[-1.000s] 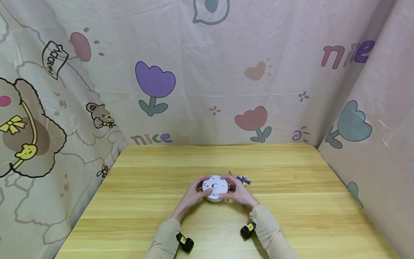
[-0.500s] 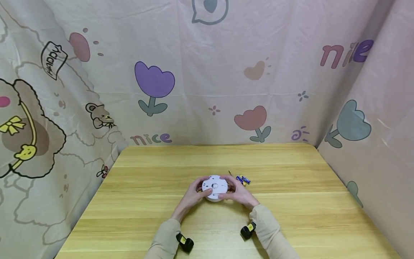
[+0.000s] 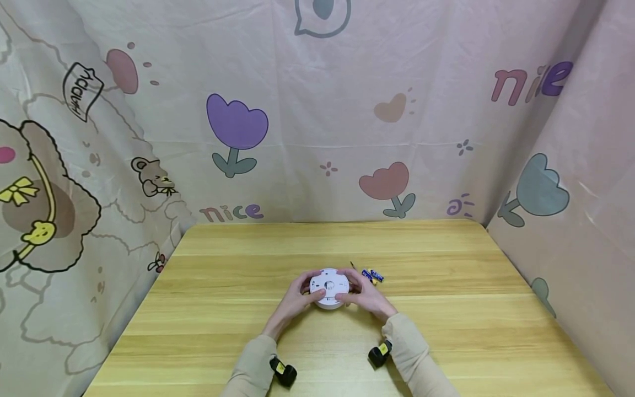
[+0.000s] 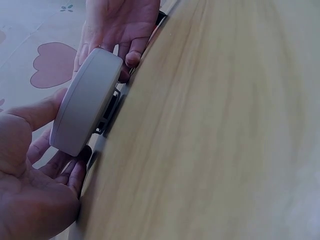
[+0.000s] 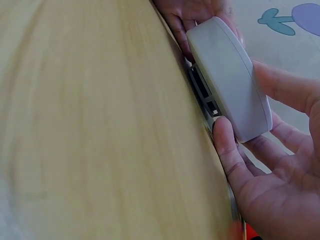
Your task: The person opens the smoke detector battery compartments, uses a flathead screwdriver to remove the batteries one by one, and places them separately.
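A round white smoke detector (image 3: pixel 329 282) is held between both hands just over the wooden table, its flat, marked back facing up. My left hand (image 3: pixel 297 298) grips its left side, thumb on the upper face and fingers curled round the rim. On the opposite side my right hand (image 3: pixel 366 296) holds it the same way, thumb near the front edge. Both wrist views show the detector's smooth side wall (image 4: pixel 90 102) and a dark slotted part (image 5: pixel 204 90) underneath, close to the tabletop. Fingertips of the right hand reach under it beside those slots.
Several blue batteries (image 3: pixel 374 275) lie on the table (image 3: pixel 238 264) just beyond the right hand. A thin dark rod tip (image 3: pixel 353 265) shows beside them, the remainder hidden by the hand. Black wrist cameras (image 3: pixel 284 373) hang at both sleeves. A printed curtain (image 3: pixel 307 110) encloses the back and sides.
The right thumb has shifted slightly away from the body on the detector's face. The detector, the left hand and the batteries stay in practically the same place.
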Tool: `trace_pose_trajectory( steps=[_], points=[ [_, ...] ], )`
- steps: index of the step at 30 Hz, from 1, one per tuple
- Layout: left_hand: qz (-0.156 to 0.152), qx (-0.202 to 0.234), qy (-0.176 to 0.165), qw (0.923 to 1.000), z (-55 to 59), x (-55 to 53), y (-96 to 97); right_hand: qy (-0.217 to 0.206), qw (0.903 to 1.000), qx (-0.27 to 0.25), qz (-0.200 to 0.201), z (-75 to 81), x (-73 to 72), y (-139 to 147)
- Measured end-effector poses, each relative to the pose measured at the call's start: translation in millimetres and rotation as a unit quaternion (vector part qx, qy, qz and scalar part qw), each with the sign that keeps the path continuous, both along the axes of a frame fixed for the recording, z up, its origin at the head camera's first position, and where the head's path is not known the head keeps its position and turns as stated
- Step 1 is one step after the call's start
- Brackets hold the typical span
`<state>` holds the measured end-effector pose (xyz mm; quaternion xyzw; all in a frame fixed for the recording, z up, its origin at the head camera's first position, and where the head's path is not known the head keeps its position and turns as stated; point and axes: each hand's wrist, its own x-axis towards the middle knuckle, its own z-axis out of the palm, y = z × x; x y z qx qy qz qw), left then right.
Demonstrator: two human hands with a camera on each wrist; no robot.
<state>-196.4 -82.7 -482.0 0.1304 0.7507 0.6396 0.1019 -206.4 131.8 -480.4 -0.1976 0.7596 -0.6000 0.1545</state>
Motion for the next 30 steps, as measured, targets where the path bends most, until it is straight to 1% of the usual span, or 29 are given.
trace_pose_trajectory(
  steps=[9, 15, 22, 30],
  points=[
    [0.003, -0.008, -0.007, 0.9999, -0.9, -1.5, -0.5, 0.001, 1.0, -0.002, 0.003, -0.6, 0.3, 0],
    [0.005, -0.013, -0.014, 0.9998, -0.4, -0.6, -1.6, -0.001, 1.0, 0.002, 0.003, -2.3, -0.2, 0],
    [0.007, -0.014, -0.009, 0.9998, 0.1, 0.4, -1.7, -0.019, 0.9998, -0.01, -0.006, -21.6, -9.6, 2],
    [0.01, -0.009, 0.011, 0.9998, 0.0, 0.9, -0.7, -0.011, 0.9996, -0.014, -0.021, -24.4, -9.4, 0]
  ],
)
